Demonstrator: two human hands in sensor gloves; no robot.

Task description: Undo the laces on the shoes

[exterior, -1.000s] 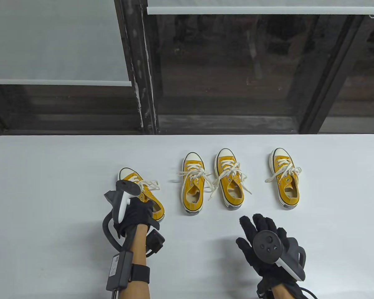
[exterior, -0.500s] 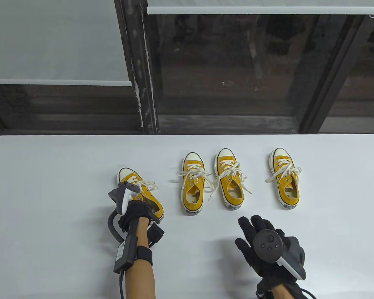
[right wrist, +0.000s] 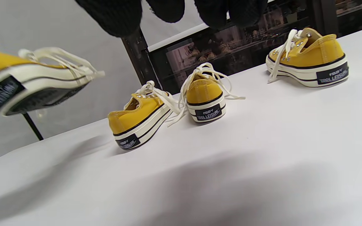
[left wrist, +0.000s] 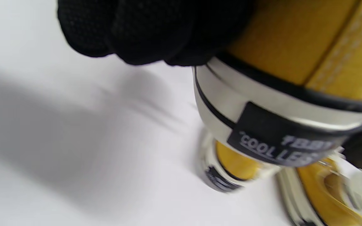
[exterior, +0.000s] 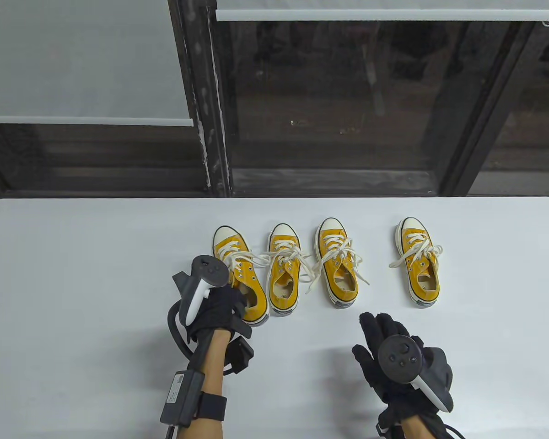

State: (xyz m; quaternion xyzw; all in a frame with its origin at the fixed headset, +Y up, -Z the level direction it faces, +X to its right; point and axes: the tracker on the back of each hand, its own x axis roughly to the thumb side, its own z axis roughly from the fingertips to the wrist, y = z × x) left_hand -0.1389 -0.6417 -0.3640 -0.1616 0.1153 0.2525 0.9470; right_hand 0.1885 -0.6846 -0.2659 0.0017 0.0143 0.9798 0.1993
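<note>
The bench [exterior: 73, 238] is white and smooth, with rounded far corners, and soft grey shadows lie on it under both hands. Behind it stands a dark window [exterior: 329, 91] with worn dark frames, and two pale roller blinds [exterior: 73, 59] hang partly down over the glass. Four yellow canvas shoes with white toe caps and white laces point away from the person. The left hand [exterior: 217, 308] grasps the leftmost shoe [exterior: 240, 274] at its heel; in the right wrist view this shoe is lifted off the bench and tilted, just beside the second shoe [exterior: 283, 274]. The third shoe [exterior: 337, 265] stands close to the second one, and their loose laces [exterior: 311, 267] lie on the bench between them. The fourth shoe [exterior: 418, 263] stands well apart at the right, its laces also loose. The right hand [exterior: 395, 361] hovers over the near part of the bench with fingers spread and released, holding nothing.
</note>
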